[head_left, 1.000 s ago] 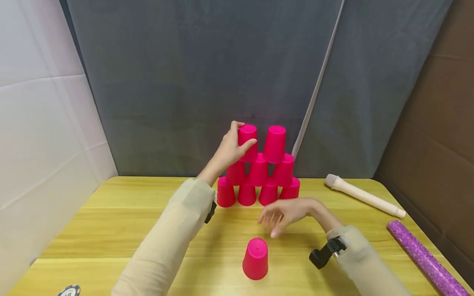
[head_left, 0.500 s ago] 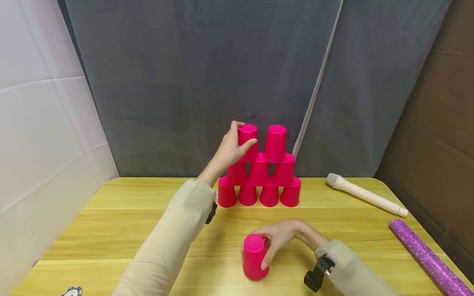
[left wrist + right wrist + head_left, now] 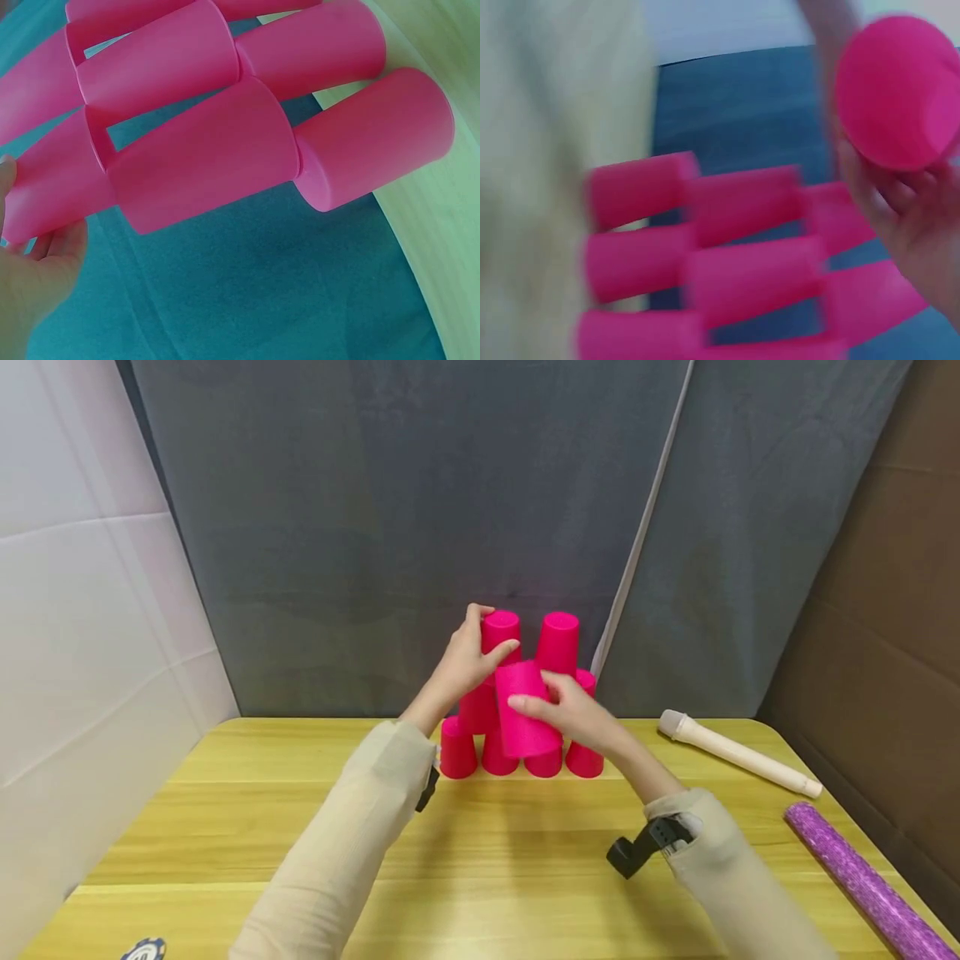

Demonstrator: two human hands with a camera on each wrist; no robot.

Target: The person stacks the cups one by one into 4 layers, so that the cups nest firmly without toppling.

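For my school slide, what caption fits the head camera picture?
Right hand carries a pink cup toward the cup pyramid; left hand holds a top cup.

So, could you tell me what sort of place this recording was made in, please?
It looks like a makeshift recording booth rather than a home or shop: a yellow wooden table is closed in by a grey cloth backdrop, a white panel and brown cardboard, with pink cups stacked as props.

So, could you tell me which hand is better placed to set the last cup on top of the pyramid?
Probably the right hand: it holds the loose cup off the table. The left hand grips the top-left cup.
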